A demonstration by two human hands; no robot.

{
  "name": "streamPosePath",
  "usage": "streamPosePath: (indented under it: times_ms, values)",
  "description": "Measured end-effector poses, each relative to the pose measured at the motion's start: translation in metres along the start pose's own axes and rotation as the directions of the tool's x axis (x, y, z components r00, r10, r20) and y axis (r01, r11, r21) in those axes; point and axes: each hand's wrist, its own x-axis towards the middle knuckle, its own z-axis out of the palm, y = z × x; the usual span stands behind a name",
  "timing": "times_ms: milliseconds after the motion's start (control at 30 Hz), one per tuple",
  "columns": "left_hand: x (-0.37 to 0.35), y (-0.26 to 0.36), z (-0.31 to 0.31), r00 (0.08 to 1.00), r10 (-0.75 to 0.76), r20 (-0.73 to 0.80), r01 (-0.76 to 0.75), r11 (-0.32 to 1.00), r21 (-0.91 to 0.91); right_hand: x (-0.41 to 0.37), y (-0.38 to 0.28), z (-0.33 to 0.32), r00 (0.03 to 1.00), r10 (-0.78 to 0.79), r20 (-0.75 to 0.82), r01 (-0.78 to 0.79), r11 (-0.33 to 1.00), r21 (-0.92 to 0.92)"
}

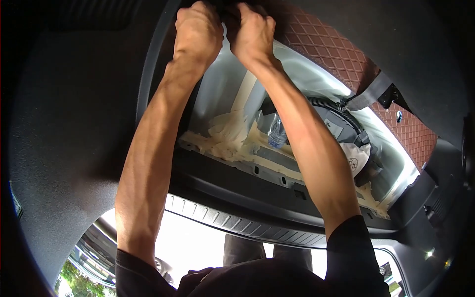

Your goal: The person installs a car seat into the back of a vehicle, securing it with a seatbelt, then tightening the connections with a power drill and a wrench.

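Note:
At the top of the view, my left hand (199, 30) is closed, with its fingers curled by a dark trim edge. Just to its right, my right hand (253, 33) is also closed, knuckles up, close to the same dark area. What the fingers of either hand hold is hidden by the hands and the shadow. Below them lies the bare light-grey metal floor (210, 101) of a car boot, with beige sealant (230, 131) along its seams. A brown quilted mat (324, 42) is right of my right hand.
A clear plastic bottle (277, 132) lies beside my right forearm. Behind that arm are a black corrugated tube (324, 103) and a white cloth pouch (357, 157). A grey strap (368, 94) crosses the mat's edge. The ribbed boot sill (237, 218) runs below; dark trim panel (74, 123) stands left.

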Motion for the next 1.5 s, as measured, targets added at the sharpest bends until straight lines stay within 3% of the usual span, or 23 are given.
streamPosePath:
  times_ms: [167,200,300,367,433,533,633,667,767,833,933,967,1033,1067,1133,1200,1233,1267,1300,1367,1433,1467,1500]
  values:
    - [-0.004,0.01,-0.003,0.997,-0.077,-0.017,0.077,0.997,-0.008,-0.01,-0.018,0.001,0.983,0.18,-0.025,-0.179,0.983,0.036]
    - [-0.003,0.014,-0.005,0.996,-0.083,-0.022,0.083,0.997,-0.006,-0.01,-0.014,0.001,0.986,-0.022,-0.167,0.017,0.999,-0.03]
    - [-0.007,0.014,-0.003,0.978,-0.209,-0.004,0.207,0.968,-0.14,0.004,0.004,-0.005,0.993,-0.12,-0.016,0.119,0.992,-0.029]
    - [-0.012,0.008,-0.001,0.989,-0.149,0.01,0.149,0.984,-0.101,0.013,0.001,-0.02,0.986,0.039,0.163,-0.057,0.992,0.108]
    - [-0.02,0.008,0.001,0.993,-0.112,-0.022,0.106,0.976,-0.188,0.017,0.004,-0.017,0.975,0.045,0.22,-0.05,0.999,0.02]
    - [-0.015,0.015,-0.007,0.988,-0.138,0.071,0.137,0.99,0.02,0.011,0.004,-0.013,0.964,0.098,0.246,-0.112,0.993,0.041]
    - [-0.003,-0.005,0.007,0.999,-0.031,0.045,0.02,0.974,0.224,-0.006,-0.006,0.002,0.991,0.135,0.026,-0.137,0.986,0.093]
    - [-0.003,-0.001,0.005,0.998,-0.068,0.011,0.064,0.977,0.201,-0.012,-0.01,0.01,0.988,0.08,-0.134,-0.082,0.997,-0.009]
    - [-0.005,0.005,0.003,0.99,-0.139,-0.02,0.14,0.984,0.113,-0.013,-0.002,0.012,0.995,0.083,-0.059,-0.087,0.994,-0.066]
    - [-0.005,-0.001,0.002,0.99,-0.14,0.024,0.139,0.989,0.044,0.007,0.005,-0.01,0.987,0.01,0.161,-0.014,0.999,0.029]
    - [-0.002,-0.008,0.007,0.994,0.11,0.015,-0.11,0.97,0.218,0.026,0.009,-0.022,0.96,-0.037,0.277,0.058,0.996,-0.069]
    - [-0.004,-0.007,0.01,0.988,0.107,0.115,-0.152,0.845,0.512,0.02,0.012,-0.016,0.969,-0.027,0.247,0.047,0.996,-0.078]
    - [-0.003,-0.001,0.013,0.959,0.027,0.283,-0.275,0.347,0.897,0.011,0.013,-0.002,0.985,-0.016,0.171,0.033,0.995,-0.095]
    - [-0.003,-0.004,0.015,0.963,0.071,0.259,-0.269,0.305,0.914,0.007,0.01,0.0,0.98,0.058,0.188,-0.052,0.998,-0.032]
    - [-0.01,-0.015,0.019,0.961,0.153,0.23,-0.259,0.211,0.943,-0.002,0.003,0.009,0.997,0.075,0.025,-0.075,0.997,0.018]
    - [0.002,-0.04,0.011,0.838,0.531,0.126,-0.354,0.352,0.867,-0.011,-0.016,0.012,0.975,0.219,-0.025,-0.218,0.974,0.062]
    - [0.009,-0.049,0.011,0.725,0.688,0.036,-0.423,0.404,0.811,-0.023,-0.007,0.031,0.969,-0.008,-0.246,-0.022,0.992,-0.122]
    - [0.003,-0.031,0.006,0.931,0.366,0.015,-0.329,0.818,0.472,-0.019,-0.004,0.025,0.989,0.053,-0.142,-0.063,0.996,-0.069]
    - [-0.004,-0.012,0.001,1.0,-0.01,-0.008,0.01,0.996,0.087,-0.016,0.0,0.022,0.994,0.109,-0.033,-0.11,0.994,-0.015]
    - [-0.005,-0.02,0.005,0.98,0.198,0.004,-0.197,0.971,0.138,-0.002,0.014,0.007,1.0,-0.02,0.002,0.02,0.998,0.054]
    - [-0.007,-0.015,0.001,0.998,0.054,-0.025,-0.056,0.997,-0.054,0.016,0.013,-0.012,0.971,-0.027,0.237,0.026,1.0,0.009]
    - [-0.009,-0.013,0.003,0.999,-0.021,-0.026,0.017,0.988,-0.156,0.018,0.012,-0.013,0.972,-0.024,0.235,0.03,0.999,-0.021]
    - [-0.011,-0.01,0.007,0.997,0.081,0.018,-0.082,0.946,0.314,0.017,0.011,-0.014,0.971,-0.019,0.237,0.032,0.998,-0.05]
